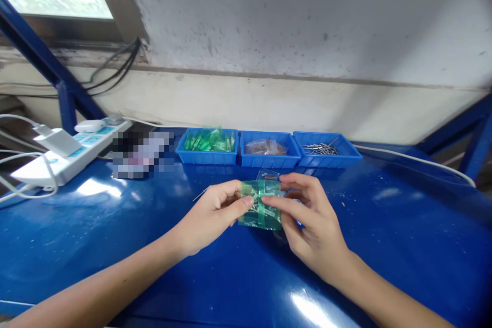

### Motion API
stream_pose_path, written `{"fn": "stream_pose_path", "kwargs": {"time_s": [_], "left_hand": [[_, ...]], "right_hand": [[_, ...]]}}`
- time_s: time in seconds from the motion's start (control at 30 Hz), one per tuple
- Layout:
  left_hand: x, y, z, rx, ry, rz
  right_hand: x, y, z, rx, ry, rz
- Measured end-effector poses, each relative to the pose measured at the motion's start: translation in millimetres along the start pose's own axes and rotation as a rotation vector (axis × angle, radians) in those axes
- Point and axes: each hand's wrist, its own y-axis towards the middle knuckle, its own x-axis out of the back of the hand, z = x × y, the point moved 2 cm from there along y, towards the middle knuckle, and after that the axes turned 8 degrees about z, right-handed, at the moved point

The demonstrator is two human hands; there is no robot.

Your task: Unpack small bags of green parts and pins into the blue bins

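Note:
A translucent green plastic packet [269, 218] is held up over the blue table, with small slender pieces showing through it. My left hand [215, 212] pinches its left side, thumb on the front face. My right hand [307, 215] grips the right side, its index finger pressed on the seam down the packet's middle. Just behind the packet is a clear plastic bag [268, 175] with something brownish in it, partly hidden. A thin metal pin [200, 195] pokes out by my left hand; I cannot tell whether it lies on the table.
Along the wall stand three blue bins: one with green packets [209, 140], one with clear bags [265, 147], one with metal pins [321, 149]. A white power strip [73, 156] with cables lies at left, beside a pixelated item [142, 156]. Blue frame bars [65, 102] rise at the sides.

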Motion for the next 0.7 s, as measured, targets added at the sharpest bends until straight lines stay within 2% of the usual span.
{"fn": "stream_pose_path", "kwargs": {"time_s": [0.03, 0.1, 0.2, 0.27, 0.33, 0.37, 0.47, 0.57, 0.7], "left_hand": [[5.0, -1, -3, -0.025, 0.103, -0.043], [23.6, -2, -13, -0.122, 0.345, -0.236], [65.9, -8, -32, -0.292, 0.693, -0.713], [95.3, -10, -42, -0.257, 0.761, -0.920], [119.4, -9, -48, -0.133, 0.886, -1.036], [128.6, -7, -50, -0.033, 0.962, -1.022], [144.6, 5, -46, 0.261, 1.115, -0.831], [148.6, 21, -38, 0.344, 1.154, -0.711], [145.5, 43, -24, 0.465, 1.323, -0.585]], "right_hand": [[0, 0, -1, -0.020, -0.010, 0.009], [-1, 0, -3, -0.067, -0.019, 0.036], [-3, 0, -4, -0.115, -0.019, 0.068], [-3, -1, -3, -0.133, -0.014, 0.083], [-3, -2, -2, -0.141, -0.009, 0.094], [-3, -2, -2, -0.142, -0.007, 0.099], [-2, -3, -1, -0.153, -0.012, 0.111], [1, -1, -3, -0.182, -0.008, 0.104], [3, 0, -5, -0.222, 0.016, 0.122]]}}
